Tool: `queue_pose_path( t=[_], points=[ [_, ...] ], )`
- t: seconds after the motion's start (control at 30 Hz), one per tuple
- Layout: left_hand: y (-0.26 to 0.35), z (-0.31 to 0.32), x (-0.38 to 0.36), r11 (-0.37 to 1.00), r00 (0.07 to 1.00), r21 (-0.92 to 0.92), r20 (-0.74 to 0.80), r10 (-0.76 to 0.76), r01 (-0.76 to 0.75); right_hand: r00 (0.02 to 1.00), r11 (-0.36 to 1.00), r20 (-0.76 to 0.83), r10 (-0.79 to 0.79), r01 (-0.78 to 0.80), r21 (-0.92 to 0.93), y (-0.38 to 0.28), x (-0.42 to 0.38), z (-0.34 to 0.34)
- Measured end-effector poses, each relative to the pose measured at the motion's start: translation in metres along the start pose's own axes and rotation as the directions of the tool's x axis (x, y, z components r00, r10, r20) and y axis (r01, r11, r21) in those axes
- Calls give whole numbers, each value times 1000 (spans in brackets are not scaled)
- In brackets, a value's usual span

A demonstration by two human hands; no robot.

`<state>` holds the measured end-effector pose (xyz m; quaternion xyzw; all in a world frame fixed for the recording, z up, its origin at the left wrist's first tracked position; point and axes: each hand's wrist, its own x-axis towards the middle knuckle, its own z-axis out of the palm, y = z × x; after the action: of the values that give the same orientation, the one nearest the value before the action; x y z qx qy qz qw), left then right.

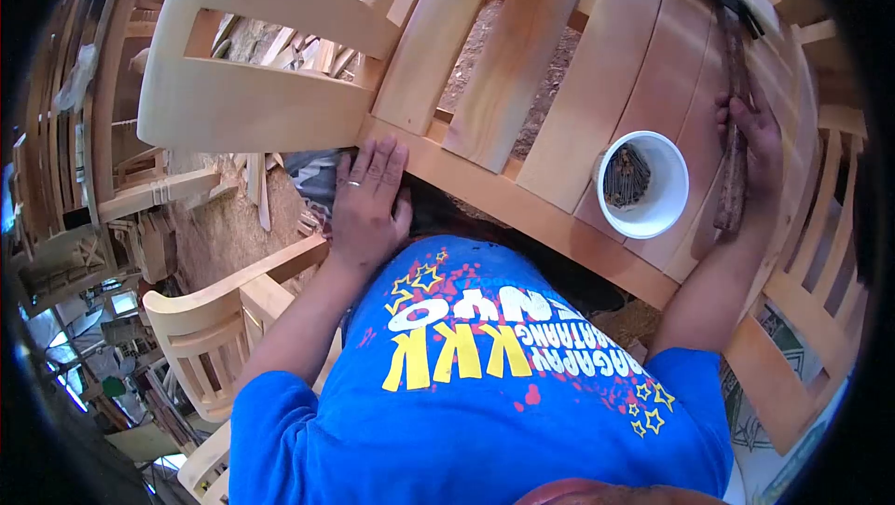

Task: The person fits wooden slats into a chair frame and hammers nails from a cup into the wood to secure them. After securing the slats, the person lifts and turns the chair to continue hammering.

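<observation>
Some of the right hand point(763, 139) hidden behind hammer point(734, 162); nails point(626, 177) uncountable

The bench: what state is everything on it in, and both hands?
Slats: some gapped, others close together.
Cup: uncovered, on the slats.
Nails: loose in the cup.
Hammer: held.
Right hand: closed around the hammer.
Left hand: open, at the edge of the bench.

On the slatted wooden table point(592, 85) before us stands a white cup point(667, 186) of nails point(626, 177), with a hammer point(732, 165) beside it.
</observation>
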<state>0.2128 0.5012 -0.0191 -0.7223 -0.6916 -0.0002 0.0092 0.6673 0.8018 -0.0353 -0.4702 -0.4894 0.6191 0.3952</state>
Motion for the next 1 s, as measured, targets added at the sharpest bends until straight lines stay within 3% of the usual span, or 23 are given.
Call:
queue_pose_path(
  t=[0.1,0.2,0.3,0.33,0.4,0.43,0.53,0.57,0.67,0.77,0.87,1.0],
  points=[
    [2,2,15,991,988,-57,-93,-126,121,1000,1000,13,13,-13,10,0,1,-2],
    [16,2,25,982,975,-4,-118,-190,190,1000,1000,22,-4,4,-6,0,1,0],
    [38,-22,34,987,987,39,-31,-155,156,999,998,-31,-11,9,-69,-3,-3,2],
    [45,-28,40,995,996,-63,-24,-81,79,997,995,-81,3,-11,-101,-8,-5,6],
    [53,-44,51,962,997,-263,-18,74,-76,999,992,-37,-27,22,-124,-5,-2,-1],
    [65,-53,64,884,995,-457,-70,77,-101,999,996,-38,-32,29,-86,-3,-2,0],
    [92,-72,98,747,974,-635,-212,75,-196,1000,998,-13,-28,27,-58,1,0,-2],
    [101,-79,110,712,978,-677,-197,68,-186,1000,998,6,-22,23,-61,2,0,-2],
    [125,-94,158,786,927,-492,-237,292,-373,998,998,-2,-56,56,27,3,-3,5],
    [152,-90,187,804,859,-308,-109,501,-508,996,996,58,-70,67,54,1,-4,2],
    [180,-87,202,838,829,-147,135,543,-525,999,997,23,-49,47,55,3,-5,1],
    [203,-80,202,852,834,-100,175,523,-514,997,997,24,-75,75,-12,-10,-11,7]
  ],
)
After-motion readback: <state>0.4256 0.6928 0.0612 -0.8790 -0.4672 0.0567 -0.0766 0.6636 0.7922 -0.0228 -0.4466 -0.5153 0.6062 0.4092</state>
